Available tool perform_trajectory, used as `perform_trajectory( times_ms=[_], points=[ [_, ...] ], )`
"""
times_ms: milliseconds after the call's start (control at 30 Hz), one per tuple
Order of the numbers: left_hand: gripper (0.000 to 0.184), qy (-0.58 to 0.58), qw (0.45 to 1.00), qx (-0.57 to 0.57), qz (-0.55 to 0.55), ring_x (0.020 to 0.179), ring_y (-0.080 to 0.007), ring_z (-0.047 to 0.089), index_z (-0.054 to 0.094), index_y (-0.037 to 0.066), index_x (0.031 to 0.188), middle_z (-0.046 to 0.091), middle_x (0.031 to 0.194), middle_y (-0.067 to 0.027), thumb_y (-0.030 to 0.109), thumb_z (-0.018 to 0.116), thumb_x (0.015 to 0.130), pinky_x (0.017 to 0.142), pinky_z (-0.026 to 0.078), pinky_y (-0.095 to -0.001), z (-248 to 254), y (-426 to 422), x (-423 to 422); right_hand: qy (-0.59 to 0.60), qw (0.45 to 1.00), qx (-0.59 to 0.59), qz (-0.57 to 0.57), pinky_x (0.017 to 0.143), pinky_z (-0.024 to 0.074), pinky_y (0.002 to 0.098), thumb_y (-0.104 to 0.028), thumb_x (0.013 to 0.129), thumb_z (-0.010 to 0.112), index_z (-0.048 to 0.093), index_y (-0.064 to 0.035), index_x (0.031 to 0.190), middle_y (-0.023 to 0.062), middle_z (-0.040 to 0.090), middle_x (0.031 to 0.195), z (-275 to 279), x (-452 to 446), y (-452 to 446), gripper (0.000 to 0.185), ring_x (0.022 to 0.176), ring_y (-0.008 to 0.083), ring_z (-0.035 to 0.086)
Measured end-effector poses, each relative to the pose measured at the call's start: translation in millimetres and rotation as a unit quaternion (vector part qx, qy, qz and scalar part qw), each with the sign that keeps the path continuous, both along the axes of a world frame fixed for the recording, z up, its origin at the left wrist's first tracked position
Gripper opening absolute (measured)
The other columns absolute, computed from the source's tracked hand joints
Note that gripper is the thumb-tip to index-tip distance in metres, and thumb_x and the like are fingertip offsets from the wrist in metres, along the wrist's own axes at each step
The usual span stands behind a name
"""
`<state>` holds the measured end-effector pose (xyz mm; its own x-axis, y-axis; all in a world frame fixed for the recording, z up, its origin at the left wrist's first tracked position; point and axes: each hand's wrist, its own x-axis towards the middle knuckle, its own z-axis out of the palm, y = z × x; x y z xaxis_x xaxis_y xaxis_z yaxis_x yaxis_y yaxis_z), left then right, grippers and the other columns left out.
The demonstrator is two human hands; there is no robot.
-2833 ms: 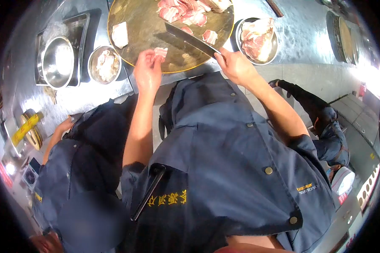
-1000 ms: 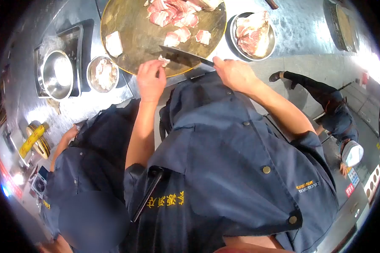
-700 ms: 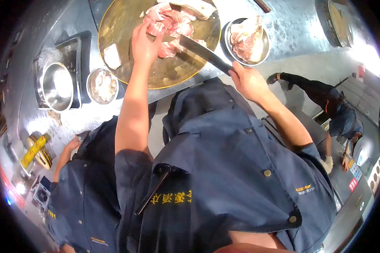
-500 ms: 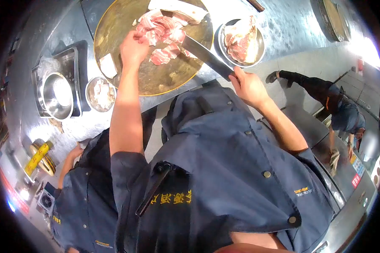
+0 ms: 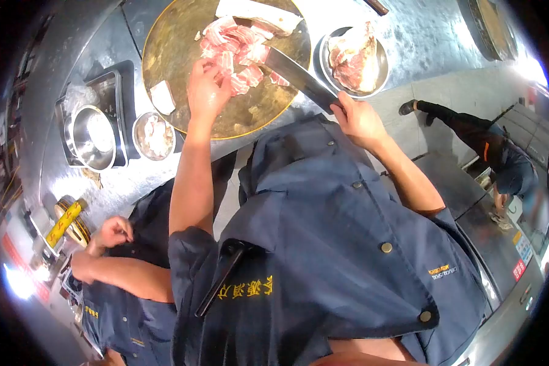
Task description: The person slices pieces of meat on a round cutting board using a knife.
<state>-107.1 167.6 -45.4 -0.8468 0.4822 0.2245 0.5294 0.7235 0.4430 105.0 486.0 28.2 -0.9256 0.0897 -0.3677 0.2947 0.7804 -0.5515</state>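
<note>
A pile of sliced raw pork (image 5: 232, 39) lies on the round cutting board (image 5: 262, 110), with loose slices (image 5: 248, 78) nearer to me. My left hand (image 5: 208, 91) is at the near left of the pile, its bent fingers closed on a slice of pork; the fingertips are partly hidden. In my right hand (image 5: 357, 120) is the handle of a cleaver (image 5: 299, 76). The blade lies over the right side of the board, its tip touching the pile. A long pale slab of pork (image 5: 259, 15) rests behind the slices, and a small pale piece (image 5: 163, 97) sits at the left edge.
Right of the board stands a metal bowl (image 5: 384, 76) with a large chunk of meat (image 5: 352, 58). To the left are a small bowl of pale pieces (image 5: 154, 135) and a dark tray (image 5: 126, 91) holding a steel bowl (image 5: 91, 155). Co-workers stand at left (image 5: 128, 317) and far right (image 5: 512, 165).
My left hand has shifted toward me and slightly right, from the pile's left side to its near edge. The cleaver stays nearly in place. The left co-worker's arm has come up and bent.
</note>
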Motion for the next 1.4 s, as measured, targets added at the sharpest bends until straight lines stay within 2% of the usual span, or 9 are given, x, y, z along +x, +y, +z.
perform_trajectory(
  times_ms=[133,200,433,567,1000,1067,1233,1300,1400],
  points=[
    [0.017,-0.126,0.973,0.162,0.104,0.094,-0.0267,0.076,0.073,0.001,0.105,0.075,0.119,-0.0160,0.013,0.076,0.094,0.083,0.060,-0.0354,6.1,-16.7,13.6,0.027,1.000,0.002,0.013,0.071,0.0516,0.0624,-0.024,0.105,0.063,0.054,-0.0049,0.108,0.0281,0.069,0.086,4.2,-3.5,2.9,0.021,0.082,0.0518,0.068],
    [0.017,-0.383,0.795,0.413,0.226,0.094,-0.0247,0.077,0.065,0.000,0.115,0.076,0.115,-0.0167,0.012,0.069,0.105,0.083,0.060,-0.0328,5.2,-36.3,22.9,0.037,0.999,0.003,0.025,0.071,0.0520,0.0618,-0.025,0.105,0.063,0.055,-0.0051,0.108,0.0272,0.070,0.085,10.2,-7.5,1.6,0.021,0.082,0.0512,0.069],
    [0.025,-0.490,0.710,0.375,0.339,0.087,-0.0212,0.078,0.061,-0.003,0.122,0.078,0.102,-0.0157,0.019,0.065,0.109,0.073,0.061,-0.0295,-9.9,-70.3,60.4,0.036,0.989,-0.007,0.141,0.070,0.0551,0.0585,-0.025,0.104,0.063,0.057,-0.0065,0.111,0.0235,0.072,0.084,12.7,-32.7,-34.0,0.021,0.081,0.0473,0.072],
    [0.020,-0.369,0.820,0.310,0.309,0.079,-0.0190,0.077,0.067,-0.006,0.113,0.079,0.099,-0.0155,0.010,0.072,0.104,0.068,0.059,-0.0267,-39.5,-82.1,78.5,0.066,0.982,-0.050,0.171,0.071,0.0558,0.0592,-0.023,0.101,0.066,0.057,-0.0043,0.111,0.0250,0.071,0.080,1.8,-54.6,-61.9,0.023,0.081,0.0481,0.072],
    [0.036,-0.382,0.780,0.460,0.188,0.095,-0.0218,0.077,0.052,0.000,0.129,0.075,0.112,-0.0185,0.001,0.074,0.100,0.084,0.061,-0.0327,2.7,-71.0,70.0,-0.005,0.996,-0.058,0.066,0.076,0.0529,0.0572,-0.023,0.106,0.064,0.057,0.0005,0.109,0.0302,0.071,0.088,7.1,-56.0,-69.3,0.025,0.088,0.0494,0.071],
    [0.027,-0.353,0.893,0.222,0.171,0.103,-0.0225,0.076,0.060,-0.002,0.125,0.072,0.118,-0.0144,-0.004,0.070,0.100,0.091,0.060,-0.0331,10.6,-52.5,53.6,0.019,0.996,-0.076,0.045,0.074,0.0528,0.0554,-0.021,0.105,0.066,0.056,0.0009,0.106,0.0299,0.071,0.087,10.7,-51.5,-63.4,0.024,0.086,0.0488,0.071],
    [0.032,-0.427,0.833,0.348,0.042,0.106,-0.0253,0.076,0.070,0.003,0.125,0.068,0.122,-0.0158,-0.001,0.074,0.094,0.093,0.060,-0.0323,-8.3,-33.7,28.7,-0.014,0.997,-0.067,-0.032,0.077,0.0538,0.0582,-0.022,0.105,0.066,0.056,0.0021,0.107,0.0303,0.073,0.090,17.5,-40.3,-46.9,0.026,0.089,0.0520,0.070],
    [0.042,-0.283,0.952,0.106,0.049,0.108,-0.0357,0.073,0.069,0.007,0.129,0.064,0.131,-0.0201,0.004,0.076,0.088,0.097,0.059,-0.0403,-5.6,-26.9,14.5,-0.003,0.998,-0.048,-0.041,0.076,0.0528,0.0589,-0.022,0.104,0.068,0.056,0.0018,0.106,0.0301,0.072,0.088,15.6,-34.2,-40.9,0.026,0.088,0.0518,0.070],
    [0.047,-0.150,0.988,-0.034,0.032,0.114,-0.0434,0.068,0.069,0.009,0.132,0.064,0.135,-0.0213,0.007,0.075,0.085,0.103,0.055,-0.0481,-0.7,-4.4,4.2,-0.014,0.998,-0.039,-0.049,0.075,0.0523,0.0597,-0.022,0.103,0.068,0.055,0.0011,0.104,0.0301,0.071,0.086,14.2,-25.8,-35.7,0.026,0.088,0.0524,0.070]
  ],
)
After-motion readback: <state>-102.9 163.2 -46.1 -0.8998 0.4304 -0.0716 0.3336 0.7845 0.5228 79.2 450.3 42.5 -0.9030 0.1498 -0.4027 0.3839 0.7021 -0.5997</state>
